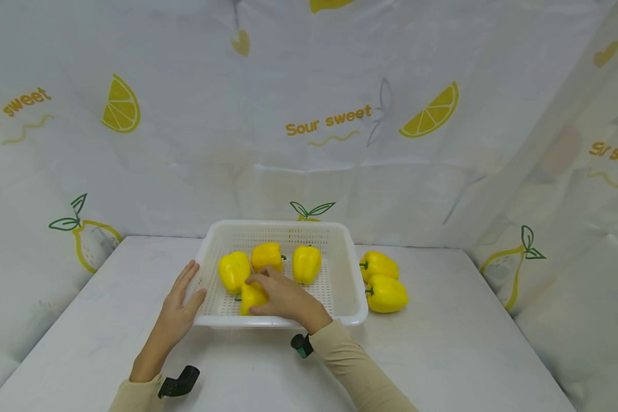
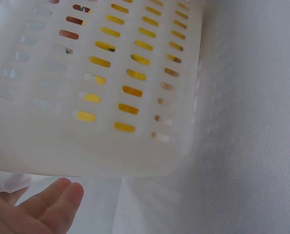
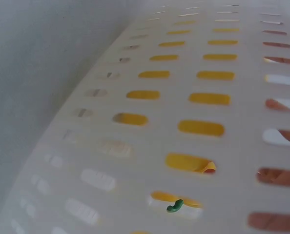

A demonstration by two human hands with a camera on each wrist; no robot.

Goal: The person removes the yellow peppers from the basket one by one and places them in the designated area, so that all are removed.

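Observation:
A white perforated plastic basket (image 1: 226, 321) stands on the table. Inside it my right hand (image 1: 288, 296) grips a yellow bell pepper (image 1: 251, 298) near the front wall, fingers and thumb bent around it. Three more yellow peppers lie behind it: one at left (image 1: 234, 273), one at the back (image 1: 266, 256), one at right (image 1: 306, 264). My left hand (image 1: 177, 303) is beside the basket's left wall with its fingers extended; in the left wrist view its fingers (image 2: 62, 204) show by the rim. Through the slots, the right wrist view shows yellow pepper and a green stem (image 3: 175, 206).
Two yellow bell peppers, a rear one (image 1: 381, 265) and a front one (image 1: 387, 294), lie on the table just right of the basket. The white table (image 1: 443, 343) meets a lemon-printed curtain (image 1: 211, 143) behind. Black wrist cameras (image 1: 180, 382) are worn on both wrists.

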